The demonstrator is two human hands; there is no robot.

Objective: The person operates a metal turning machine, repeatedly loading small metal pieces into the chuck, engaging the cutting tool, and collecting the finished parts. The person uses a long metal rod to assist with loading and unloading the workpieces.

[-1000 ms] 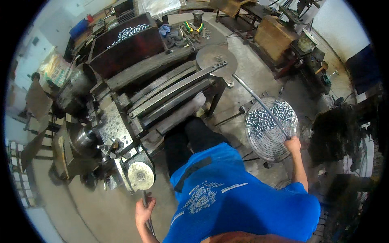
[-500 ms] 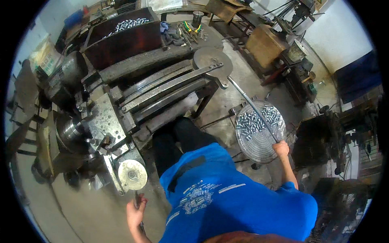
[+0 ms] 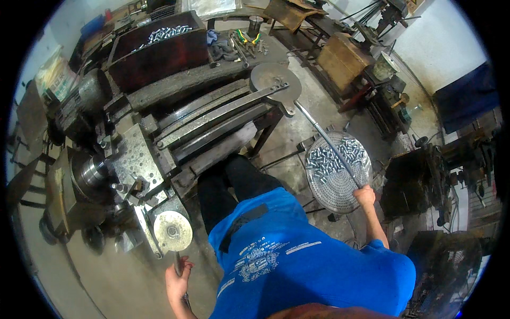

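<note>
My right hand (image 3: 364, 195) is wrapped round the end of a long metal lever (image 3: 332, 144). This lever slants up to a round metal plate (image 3: 273, 80), which a flat bar (image 3: 226, 114) joins to the lathe-like machine. Lower left, my left hand (image 3: 178, 279) is closed round a short lever handle (image 3: 178, 259) below a smaller pale disc (image 3: 172, 231). Beyond that disc sit the drilled metal block (image 3: 139, 162) of the slide and a shiny round chuck (image 3: 91, 171). Under the long lever stands a round perforated tray (image 3: 334, 196) holding many small metal cylinders (image 3: 325, 159).
At the back, a dark box (image 3: 159, 61) holds more metal cylinders (image 3: 169, 34). Pliers (image 3: 248, 40), a rag (image 3: 223, 50) and a metal cup (image 3: 255, 25) lie beside it. A brown box (image 3: 340, 61) and other machinery (image 3: 409, 178) stand to the right.
The whole view has shifted slightly. Both hands keep their holds, and neither lever shows a clear movement relative to the machine.
</note>
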